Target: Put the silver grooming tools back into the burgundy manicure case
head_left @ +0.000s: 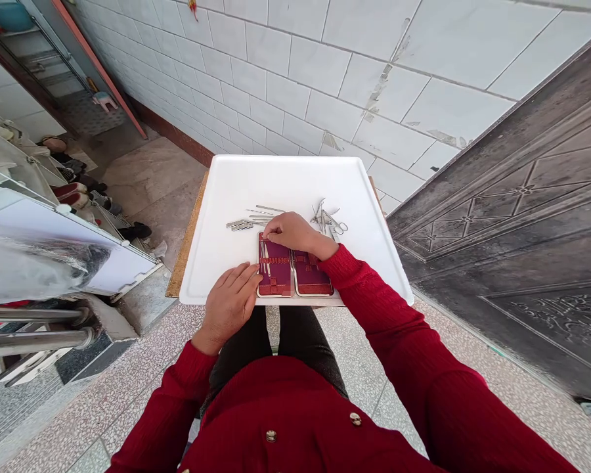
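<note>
An open manicure case [282,252], red-trimmed with a purple lining and elastic loops, lies at the near edge of a white tray [236,177]. Slim metal tools [268,265] sit upright in the loops of its left half. My right hand [295,231] reaches over the case's top, thumb and fingers pinched at the upper end of one thin metal tool; the exact grip is partly hidden. My left hand [232,295] is closed at the case's left edge, fingertips against it, thumb tucked below. Beyond the case lie several flat metal tools [240,225] and a pile of scissors and clippers [331,220].
The tray rests on a wooden board [184,253] against a tiled wall [285,66]. A dark carved door [522,217] stands to the right. On the left are a shoe rack with shoes [79,194] and a white panel with metal tubes [34,328].
</note>
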Demonstrator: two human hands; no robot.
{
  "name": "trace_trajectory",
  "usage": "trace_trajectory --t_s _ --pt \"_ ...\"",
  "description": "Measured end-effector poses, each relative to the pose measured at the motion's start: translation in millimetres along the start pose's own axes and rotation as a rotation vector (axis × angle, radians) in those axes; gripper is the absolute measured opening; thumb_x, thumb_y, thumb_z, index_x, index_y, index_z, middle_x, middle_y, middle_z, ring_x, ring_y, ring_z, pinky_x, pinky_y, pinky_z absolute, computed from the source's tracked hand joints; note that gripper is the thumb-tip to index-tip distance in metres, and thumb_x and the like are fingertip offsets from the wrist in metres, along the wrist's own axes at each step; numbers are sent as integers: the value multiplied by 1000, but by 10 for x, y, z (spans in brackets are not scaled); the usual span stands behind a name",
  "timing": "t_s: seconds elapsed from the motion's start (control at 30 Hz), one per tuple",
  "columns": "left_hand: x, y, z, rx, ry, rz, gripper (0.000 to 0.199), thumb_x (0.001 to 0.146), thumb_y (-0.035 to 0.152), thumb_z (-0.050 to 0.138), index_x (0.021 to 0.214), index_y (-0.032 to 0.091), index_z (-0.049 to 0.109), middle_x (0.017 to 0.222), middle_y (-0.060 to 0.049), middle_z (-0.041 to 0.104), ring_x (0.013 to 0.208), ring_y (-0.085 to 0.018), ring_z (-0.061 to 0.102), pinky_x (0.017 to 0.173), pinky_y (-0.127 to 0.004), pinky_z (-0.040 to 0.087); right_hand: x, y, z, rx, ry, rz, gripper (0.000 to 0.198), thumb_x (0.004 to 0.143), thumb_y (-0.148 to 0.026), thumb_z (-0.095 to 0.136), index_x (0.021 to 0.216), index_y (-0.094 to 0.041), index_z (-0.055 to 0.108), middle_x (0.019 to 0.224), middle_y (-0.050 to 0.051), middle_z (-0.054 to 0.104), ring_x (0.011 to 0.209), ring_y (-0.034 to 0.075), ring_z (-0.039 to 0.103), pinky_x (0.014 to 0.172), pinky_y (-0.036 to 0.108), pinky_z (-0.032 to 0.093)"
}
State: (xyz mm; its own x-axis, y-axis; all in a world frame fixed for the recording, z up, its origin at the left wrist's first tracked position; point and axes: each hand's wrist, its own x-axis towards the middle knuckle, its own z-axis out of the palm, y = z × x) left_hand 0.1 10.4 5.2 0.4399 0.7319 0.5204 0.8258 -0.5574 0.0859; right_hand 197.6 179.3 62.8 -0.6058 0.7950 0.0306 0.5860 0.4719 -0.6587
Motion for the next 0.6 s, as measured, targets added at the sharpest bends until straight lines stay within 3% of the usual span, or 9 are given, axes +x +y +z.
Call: trace_trajectory --t_s 0.17,0.27,0.6 --pt "3 0 -4 -3 3 2 31 101 10 52 125 19 70 139 -9 74 134 -27 67 108 -46 57 39 116 -48 -8 176 80 22 91 -9 61 91 -18 82 89 2 80 79 15 67 72 26 46" --pt "-1 -4 1 -1 -9 -2 33 101 10 51 125 20 70 139 -9 74 134 -27 67 108 -46 57 92 158 -106 -140 196 138 21 92 -12 61 93 -17 81 93 4 80 84 17 67 73 27 44" --pt "-16 -9 10 -10 -26 -18 33 101 12 51 126 21 71 139 -10 74 135 -26 66 110 -46 57 476 -79 -153 -676 -68 119 29 99 -13 51 104 -14 80 115 16 79 102 28 71 73 33 43"
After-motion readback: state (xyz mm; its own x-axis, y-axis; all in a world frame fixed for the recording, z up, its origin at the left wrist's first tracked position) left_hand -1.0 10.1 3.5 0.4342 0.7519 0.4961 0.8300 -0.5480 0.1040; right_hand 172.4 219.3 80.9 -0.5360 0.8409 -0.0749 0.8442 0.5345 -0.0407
